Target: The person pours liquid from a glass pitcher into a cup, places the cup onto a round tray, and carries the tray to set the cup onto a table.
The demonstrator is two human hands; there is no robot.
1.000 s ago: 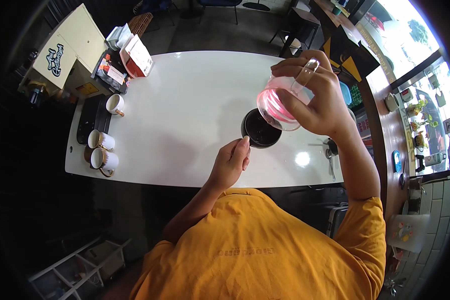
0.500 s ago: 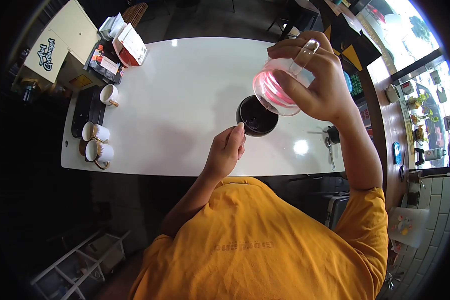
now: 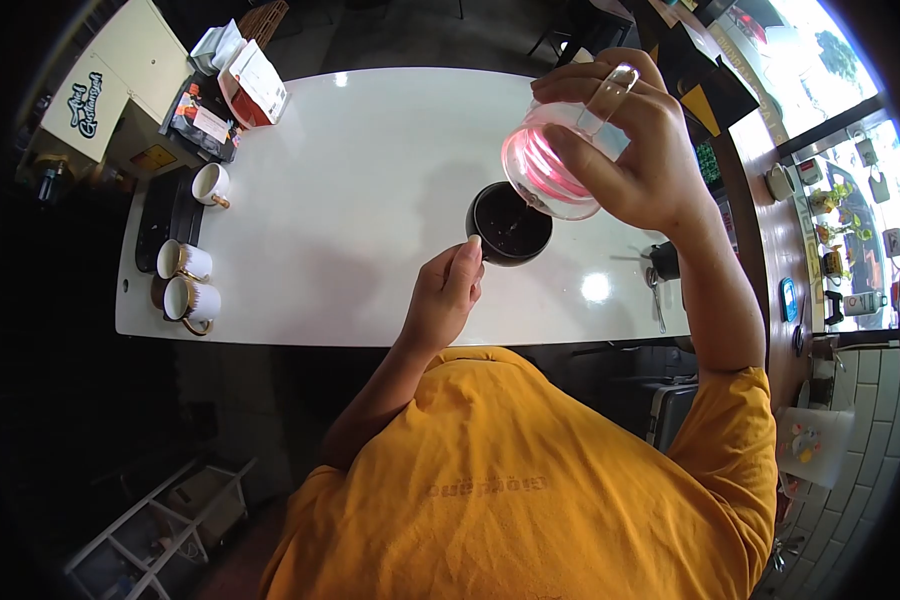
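My left hand [image 3: 444,293] is closed round the handle of a black cup [image 3: 486,250], held upright over the white table. Inside the cup is a dark interior with small glints. Higher up on the right, my right hand [image 3: 638,150] grips a clear glass pitcher [image 3: 544,170] by its glass handle, with fingers wrapped round it. The pitcher is tipped toward the cup, its lower rim just above the cup's right edge. Pink colour shows through the glass. A faint thin trickle seems to fall from the rim into the cup.
On the left of the white table [image 3: 360,150] stand several white mugs [image 3: 192,298] beside a black tray [image 3: 165,220]. Packaged bags [image 3: 253,85] are at the back left. A spoon [image 3: 656,300] and a small black container [image 3: 664,261] lie at the right, near a wooden counter [image 3: 760,200].
The view has shifted slightly. The pitcher still hangs tilted over the cup, its rim a little nearer the cup's opening, and a faint trickle now shows. Both hands keep their hold.
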